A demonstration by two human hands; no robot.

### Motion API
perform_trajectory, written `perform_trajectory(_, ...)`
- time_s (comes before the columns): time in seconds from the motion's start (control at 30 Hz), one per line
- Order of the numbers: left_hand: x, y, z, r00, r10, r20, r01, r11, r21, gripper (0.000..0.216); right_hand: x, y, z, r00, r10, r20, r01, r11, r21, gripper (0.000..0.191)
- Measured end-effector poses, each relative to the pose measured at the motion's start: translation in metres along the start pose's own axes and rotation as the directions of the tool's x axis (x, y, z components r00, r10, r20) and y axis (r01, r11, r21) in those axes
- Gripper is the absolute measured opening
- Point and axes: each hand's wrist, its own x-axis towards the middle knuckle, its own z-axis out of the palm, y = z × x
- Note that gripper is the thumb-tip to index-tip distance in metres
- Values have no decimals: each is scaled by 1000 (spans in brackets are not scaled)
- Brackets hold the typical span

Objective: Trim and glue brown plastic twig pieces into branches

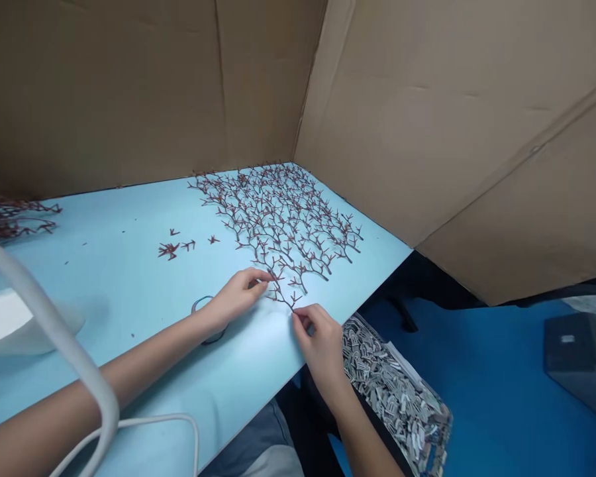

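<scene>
held stem point(286, 303): end hidden by right hand point(324, 341) | branch pile point(4, 218): cropped left

The right hand point(322, 338) pinched the stem end of a thin, forked brown twig point(287, 303) near the edge of a pale blue, smooth-topped counter point(153, 291), while the left hand point(237, 295) had its fingertips at the twig's far end. Beyond lay rows of reddish-brown, many-forked sprigs point(283, 230). Tan cardboard panels point(129, 93) stood behind, and a bin of grey clip-like pieces point(392, 391) sat below the counter's edge.
</scene>
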Motion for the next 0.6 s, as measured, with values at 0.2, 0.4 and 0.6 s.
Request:
perform_trajectory(0.2,10,0,2,996,68,66,-87,927,364,49,7,11,1,1000,13,-4,-14,996,-86,14)
perform_trajectory(0.4,10,-4,4,985,150,83,-171,852,494,54,10,15,4,998,32,49,-25,989,-148,11)
perform_trajectory(0.6,-1,-13,-5,973,216,82,-228,832,506,50,14,11,-1,999,-21,45,26,992,-127,9)
